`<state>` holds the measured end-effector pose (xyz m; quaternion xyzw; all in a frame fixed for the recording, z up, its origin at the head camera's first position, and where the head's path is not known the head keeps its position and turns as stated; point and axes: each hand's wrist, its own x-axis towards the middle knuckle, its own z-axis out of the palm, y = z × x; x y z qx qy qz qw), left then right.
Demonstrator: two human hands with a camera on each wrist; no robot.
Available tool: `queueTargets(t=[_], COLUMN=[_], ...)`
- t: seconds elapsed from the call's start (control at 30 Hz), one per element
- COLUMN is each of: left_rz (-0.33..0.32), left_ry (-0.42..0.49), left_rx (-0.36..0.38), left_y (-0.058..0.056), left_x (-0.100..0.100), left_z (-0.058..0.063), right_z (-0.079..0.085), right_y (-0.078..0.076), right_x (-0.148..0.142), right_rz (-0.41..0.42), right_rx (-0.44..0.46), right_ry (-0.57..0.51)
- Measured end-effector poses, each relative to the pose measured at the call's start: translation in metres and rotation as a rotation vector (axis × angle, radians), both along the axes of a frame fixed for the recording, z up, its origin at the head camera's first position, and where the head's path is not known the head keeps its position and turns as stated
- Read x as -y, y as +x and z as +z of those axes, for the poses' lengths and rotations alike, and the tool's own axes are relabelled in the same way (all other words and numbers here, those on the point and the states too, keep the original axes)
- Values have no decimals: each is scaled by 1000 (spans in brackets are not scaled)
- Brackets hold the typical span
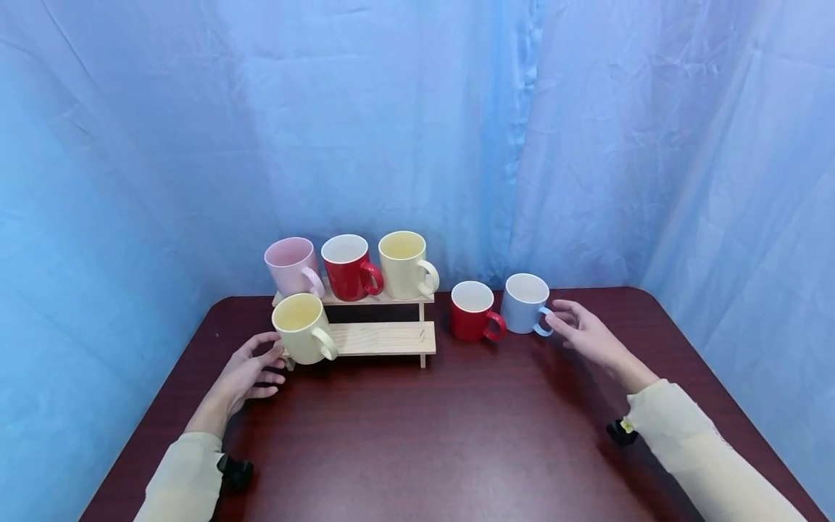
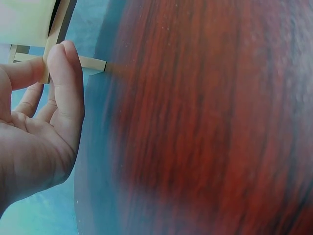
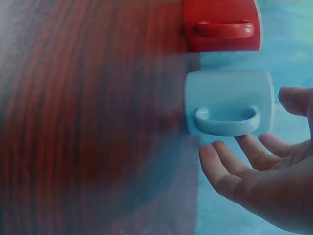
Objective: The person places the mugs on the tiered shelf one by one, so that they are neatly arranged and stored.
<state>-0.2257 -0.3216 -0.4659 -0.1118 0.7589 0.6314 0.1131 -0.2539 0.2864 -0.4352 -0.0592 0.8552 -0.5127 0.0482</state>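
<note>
At the left end of a two-step wooden shelf [image 1: 381,338], my left hand [image 1: 251,371] pinches the edge of the lower board, clearest in the left wrist view, where the board [image 2: 57,34] lies between thumb and fingers. A pale yellow mug [image 1: 301,342] stands upright on that step, beside this hand. My right hand [image 1: 587,337] is beside the handle of a light blue mug [image 1: 520,313] on the table. In the right wrist view its thumb and fingers are spread apart around the blue mug's [image 3: 230,90] handle side; whether a fingertip touches is unclear.
The upper step holds a pink mug [image 1: 290,272], a red mug [image 1: 346,275] and another yellow mug [image 1: 402,272]. Between shelf and blue mug, a second red mug [image 1: 468,320] stands on the dark wood table [image 1: 443,435]. Blue curtains [image 1: 391,130] hang behind.
</note>
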Motion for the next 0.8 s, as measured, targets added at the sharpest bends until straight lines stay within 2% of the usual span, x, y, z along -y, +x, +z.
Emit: queueTargets(t=[0.17, 0.43, 0.63, 0.8], left_rz=[-5, 8, 8, 14], left_ry=[0, -2, 34, 21], left_rx=[-4, -3, -2, 0], left_y=[0, 0, -7, -2], left_x=[1, 3, -6, 3], left_z=[-3, 0, -3, -2], right_z=[-10, -10, -8, -21], right_y=[-4, -17, -20, -23], right_x=[-1, 3, -6, 1], right_rz=[23, 5, 6, 0], right_rx=[93, 196, 205, 195], right_ry=[-45, -70, -80, -137])
